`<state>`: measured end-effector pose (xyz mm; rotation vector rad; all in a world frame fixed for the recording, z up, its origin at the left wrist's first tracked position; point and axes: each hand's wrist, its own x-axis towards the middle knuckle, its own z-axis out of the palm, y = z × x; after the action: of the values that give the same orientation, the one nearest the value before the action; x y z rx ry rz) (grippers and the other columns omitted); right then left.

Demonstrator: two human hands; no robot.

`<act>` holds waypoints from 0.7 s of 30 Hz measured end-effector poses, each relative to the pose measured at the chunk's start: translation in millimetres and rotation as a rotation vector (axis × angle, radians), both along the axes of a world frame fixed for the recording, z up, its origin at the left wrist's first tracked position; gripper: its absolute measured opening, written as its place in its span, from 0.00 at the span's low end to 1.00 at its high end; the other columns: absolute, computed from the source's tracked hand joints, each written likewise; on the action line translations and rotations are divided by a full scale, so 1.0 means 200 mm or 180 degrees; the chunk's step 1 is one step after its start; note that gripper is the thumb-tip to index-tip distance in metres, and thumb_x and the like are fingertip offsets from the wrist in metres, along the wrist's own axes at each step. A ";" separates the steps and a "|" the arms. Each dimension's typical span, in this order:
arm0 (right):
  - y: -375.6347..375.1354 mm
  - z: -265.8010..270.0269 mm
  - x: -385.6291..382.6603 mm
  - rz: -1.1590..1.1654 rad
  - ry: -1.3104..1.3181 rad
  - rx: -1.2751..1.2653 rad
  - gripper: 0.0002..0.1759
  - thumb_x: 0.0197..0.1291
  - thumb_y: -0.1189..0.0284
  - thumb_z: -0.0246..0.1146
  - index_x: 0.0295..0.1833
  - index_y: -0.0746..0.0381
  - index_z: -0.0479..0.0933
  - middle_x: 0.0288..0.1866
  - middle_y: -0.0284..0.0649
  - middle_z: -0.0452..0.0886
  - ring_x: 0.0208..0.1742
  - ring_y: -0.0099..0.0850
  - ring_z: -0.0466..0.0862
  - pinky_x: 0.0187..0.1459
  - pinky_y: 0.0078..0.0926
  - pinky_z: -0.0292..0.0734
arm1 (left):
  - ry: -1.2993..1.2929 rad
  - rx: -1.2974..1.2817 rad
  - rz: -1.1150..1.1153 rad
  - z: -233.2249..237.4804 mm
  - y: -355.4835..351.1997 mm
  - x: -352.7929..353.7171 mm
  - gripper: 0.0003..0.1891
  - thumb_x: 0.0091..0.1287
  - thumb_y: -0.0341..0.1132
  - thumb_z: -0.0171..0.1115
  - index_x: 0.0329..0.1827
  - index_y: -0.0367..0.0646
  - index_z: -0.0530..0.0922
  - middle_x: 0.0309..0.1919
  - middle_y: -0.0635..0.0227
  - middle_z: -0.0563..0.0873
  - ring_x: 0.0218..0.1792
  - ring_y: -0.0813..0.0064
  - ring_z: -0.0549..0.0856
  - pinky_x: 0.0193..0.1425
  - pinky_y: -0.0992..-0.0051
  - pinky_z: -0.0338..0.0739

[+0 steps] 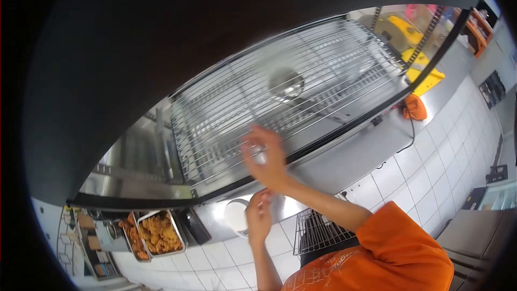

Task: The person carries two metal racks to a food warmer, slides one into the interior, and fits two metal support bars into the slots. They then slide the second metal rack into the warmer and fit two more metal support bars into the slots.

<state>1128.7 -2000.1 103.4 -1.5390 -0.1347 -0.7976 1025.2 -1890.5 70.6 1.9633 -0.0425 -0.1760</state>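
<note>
My right hand (266,159) is raised in front of a wire rack (226,124) inside a glass-fronted cabinet. Its fingers are curved and apart, slightly blurred, with nothing visible in them. Just below, close to the right wrist, is my left hand (259,215). Its fingers are curled together, and whatever they may hold is hidden. On the rack's far side shows a round shiny metal thing (288,83), partly blurred, whose kind I cannot make out. Beside my left hand a round white container (236,215) stands on the steel counter.
Metal trays of fried chicken (160,231) sit at lower left beside a dark box (194,225). The cabinet's dark frame (344,129) runs before me. Another wire rack (320,231) is low by my body. An orange cloth (414,108) and a cable (412,134) lie at right.
</note>
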 end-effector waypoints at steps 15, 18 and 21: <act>-1.11 -0.23 -0.14 -0.1340 0.1279 -0.0374 0.32 0.51 0.80 0.66 0.61 0.58 0.62 0.30 0.36 0.79 0.33 0.27 0.77 0.45 0.32 0.66 | 0.0374 -0.0965 -0.1101 -0.02 -0.97 0.32 0.16 0.75 0.39 0.46 0.55 0.39 0.76 0.48 0.60 0.84 0.47 0.69 0.84 0.48 0.73 0.79; -1.08 -0.17 -0.21 -0.0592 0.1333 0.0652 0.33 0.53 0.84 0.62 0.63 0.58 0.58 0.26 0.36 0.75 0.28 0.25 0.78 0.37 0.27 0.75 | 0.1138 -0.1648 -0.0889 -0.06 -0.91 0.33 0.21 0.75 0.44 0.44 0.62 0.37 0.70 0.50 0.56 0.83 0.50 0.66 0.83 0.51 0.71 0.79; -1.10 -0.18 -0.31 0.0020 0.1272 0.1463 0.36 0.54 0.85 0.61 0.66 0.58 0.54 0.25 0.36 0.73 0.30 0.24 0.79 0.34 0.23 0.79 | 0.1625 -0.2223 -0.0713 -0.05 -0.92 0.31 0.25 0.75 0.48 0.45 0.66 0.39 0.65 0.50 0.54 0.82 0.51 0.64 0.83 0.53 0.69 0.78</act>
<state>1067.6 -2220.8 66.5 -1.2265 0.3191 -0.4593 1088.1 -2075.3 60.2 1.1734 0.0111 -0.7055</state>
